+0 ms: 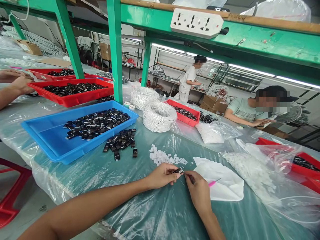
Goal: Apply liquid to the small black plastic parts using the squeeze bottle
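Note:
My left hand (161,176) is closed round a small black casing (178,170) with a pale, shiny end pointing right. Close to that end, my right hand (198,187) has thumb and forefinger pinched together; whatever is between them is too small to make out. A thin tool with a pink handle (212,183) shows beside the right hand, over a white sheet (226,186). Just beyond my hands lies a loose pile of small white pieces (162,156). More black casings (121,141) are heaped to the left, in front of a blue tray (45,135) partly filled with them.
Two coils of white cable (159,116) stand behind the white pieces. Red trays (70,96) hold more dark parts. Bags of white pieces (250,170) lie at right. Green shelf posts (114,50) rise from the table. Another person's hands (18,81) are at far left; two people are beyond.

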Motion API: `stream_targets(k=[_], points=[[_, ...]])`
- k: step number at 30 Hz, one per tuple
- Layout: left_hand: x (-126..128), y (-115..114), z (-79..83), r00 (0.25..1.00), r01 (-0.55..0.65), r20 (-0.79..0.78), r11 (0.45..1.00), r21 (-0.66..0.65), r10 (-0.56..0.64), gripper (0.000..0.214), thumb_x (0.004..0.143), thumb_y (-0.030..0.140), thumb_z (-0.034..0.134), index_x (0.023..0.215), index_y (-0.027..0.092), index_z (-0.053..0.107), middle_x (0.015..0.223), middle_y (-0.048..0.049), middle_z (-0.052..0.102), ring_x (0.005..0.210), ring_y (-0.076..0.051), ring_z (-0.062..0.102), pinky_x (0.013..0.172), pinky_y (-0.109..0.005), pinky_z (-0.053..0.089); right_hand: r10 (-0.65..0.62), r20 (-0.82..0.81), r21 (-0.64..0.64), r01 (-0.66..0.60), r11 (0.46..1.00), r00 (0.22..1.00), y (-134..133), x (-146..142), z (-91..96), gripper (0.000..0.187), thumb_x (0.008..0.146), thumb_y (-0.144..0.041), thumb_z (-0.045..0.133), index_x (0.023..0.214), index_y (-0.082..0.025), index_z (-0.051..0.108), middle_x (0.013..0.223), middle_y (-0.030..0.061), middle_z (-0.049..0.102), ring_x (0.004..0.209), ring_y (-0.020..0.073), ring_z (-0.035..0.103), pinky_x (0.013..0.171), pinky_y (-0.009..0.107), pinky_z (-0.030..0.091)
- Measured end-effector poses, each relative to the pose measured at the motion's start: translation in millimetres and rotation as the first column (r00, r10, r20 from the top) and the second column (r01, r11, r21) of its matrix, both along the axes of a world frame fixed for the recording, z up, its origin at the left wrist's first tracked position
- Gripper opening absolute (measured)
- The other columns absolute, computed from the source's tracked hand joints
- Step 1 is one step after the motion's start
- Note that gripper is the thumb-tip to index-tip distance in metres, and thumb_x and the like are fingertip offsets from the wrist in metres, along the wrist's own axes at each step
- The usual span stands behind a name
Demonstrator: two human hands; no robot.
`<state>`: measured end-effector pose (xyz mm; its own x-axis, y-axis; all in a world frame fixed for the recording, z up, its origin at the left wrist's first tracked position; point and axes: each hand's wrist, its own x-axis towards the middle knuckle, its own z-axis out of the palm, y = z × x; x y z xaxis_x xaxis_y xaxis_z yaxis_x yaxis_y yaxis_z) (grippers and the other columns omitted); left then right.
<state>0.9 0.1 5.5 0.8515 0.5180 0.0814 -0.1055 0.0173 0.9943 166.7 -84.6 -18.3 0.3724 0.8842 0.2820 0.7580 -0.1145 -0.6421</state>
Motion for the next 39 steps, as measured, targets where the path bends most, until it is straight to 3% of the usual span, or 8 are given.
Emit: stream_targets(k=[4, 8, 13, 16, 19, 29, 36, 39], points=[[-1, 0, 2.5, 0.999, 0.039, 0.005, 0.999, 0.024, -0.039, 0.037, 0.079, 0.044, 0.056, 0.092, 0.01, 0.064, 0.067, -0.0013, 0.051, 0.055, -0.009, 0.048, 0.058, -0.023, 0.044, 0.002, -0.16, 0.059, 0.008, 0.998, 0.987, -2, 2, 2.6, 0.031, 0.084, -0.035, 0.046, 0.106, -0.018, 0.061, 0.092, 0.0062, 0.066, 0.08, 0.02, 0.061, 0.073, 0.033, 0.048], [-1, -1, 0.8, 0.997, 0.07, 0.031, 0.997, 0.014, -0.07, 0.035, 0.077, 0.043, 0.059, 0.09, 0.01, 0.064, 0.069, -0.0011, 0.051, 0.058, -0.01, 0.05, 0.061, -0.024, 0.045, -0.014, -0.337, 0.125, 0.06, 0.99, 0.941, -7, -7, 12.0, 0.032, 0.082, -0.04, 0.051, 0.102, -0.018, 0.064, 0.1, 0.0067, 0.066, 0.092, 0.0213, 0.061, 0.082, 0.035, 0.047], [-1, -2, 2.2, 0.995, 0.089, 0.046, 0.996, 0.025, -0.09, 0.032, 0.075, 0.043, 0.061, 0.078, 0.011, 0.062, 0.068, -0.0011, 0.052, 0.063, -0.012, 0.054, 0.066, -0.025, 0.045, -0.013, -0.757, 0.136, 0.178, 0.975, 0.653, -15, -25, 23.5, 0.037, 0.072, -0.037, 0.067, 0.104, -0.02, 0.066, 0.102, 0.0047, 0.068, 0.102, 0.0233, 0.059, 0.094, 0.038, 0.04], [-1, -2, 2.8, 0.996, 0.084, 0.039, 0.996, 0.022, -0.085, 0.033, 0.074, 0.044, 0.062, 0.077, 0.011, 0.062, 0.066, -0.0003, 0.051, 0.062, -0.012, 0.054, 0.065, -0.025, 0.044, 0.017, -0.843, 0.131, 0.175, 0.976, 0.538, -17, -33, 23.4, 0.038, 0.073, -0.036, 0.068, 0.107, -0.021, 0.064, 0.102, 0.003, 0.068, 0.107, 0.0222, 0.056, 0.099, 0.038, 0.036], [-1, -2, 1.5, 0.996, 0.078, 0.039, 0.997, 0.016, -0.079, 0.033, 0.073, 0.043, 0.064, 0.078, 0.011, 0.062, 0.065, 0.0004, 0.05, 0.06, -0.012, 0.054, 0.062, -0.023, 0.043, 0.029, -0.879, 0.114, 0.152, 0.982, 0.475, -17, -37, 20.6, 0.036, 0.073, -0.037, 0.067, 0.106, -0.022, 0.065, 0.103, 0.0031, 0.068, 0.108, 0.0226, 0.055, 0.099, 0.038, 0.035], [0, -4, 2.5, 0.997, 0.048, 0.05, 0.998, 0.042, -0.05, 0.034, 0.072, 0.045, 0.064, 0.072, 0.01, 0.062, 0.059, 0.0004, 0.051, 0.056, -0.011, 0.051, 0.056, -0.02, 0.039, 0.052, -0.879, 0.142, 0.156, 0.978, 0.474, -15, -43, 19.6, 0.035, 0.073, -0.036, 0.066, 0.105, -0.022, 0.066, 0.105, 0.0059, 0.067, 0.111, 0.0251, 0.053, 0.098, 0.04, 0.036], [0, -4, 3.6, 0.999, 0.027, 0.041, 0.999, 0.022, -0.028, 0.038, 0.069, 0.049, 0.064, 0.068, 0.011, 0.06, 0.057, 0.0017, 0.049, 0.056, -0.011, 0.053, 0.055, -0.02, 0.04, 0.057, -0.854, 0.15, 0.138, 0.979, 0.517, -15, -43, 17.2, 0.037, 0.073, -0.037, 0.066, 0.106, -0.021, 0.065, 0.109, 0.0059, 0.065, 0.113, 0.0266, 0.051, 0.099, 0.043, 0.035], [0, -3, 1.2, 0.998, 0.029, 0.047, 0.999, 0.019, -0.03, 0.039, 0.07, 0.049, 0.063, 0.07, 0.011, 0.06, 0.059, 0.0014, 0.049, 0.057, -0.011, 0.053, 0.056, -0.02, 0.041, 0.055, -0.818, 0.148, 0.117, 0.982, 0.573, -16, -42, 17.8, 0.034, 0.074, -0.037, 0.066, 0.105, -0.023, 0.066, 0.111, 0.0039, 0.064, 0.114, 0.0251, 0.05, 0.1, 0.041, 0.034]])
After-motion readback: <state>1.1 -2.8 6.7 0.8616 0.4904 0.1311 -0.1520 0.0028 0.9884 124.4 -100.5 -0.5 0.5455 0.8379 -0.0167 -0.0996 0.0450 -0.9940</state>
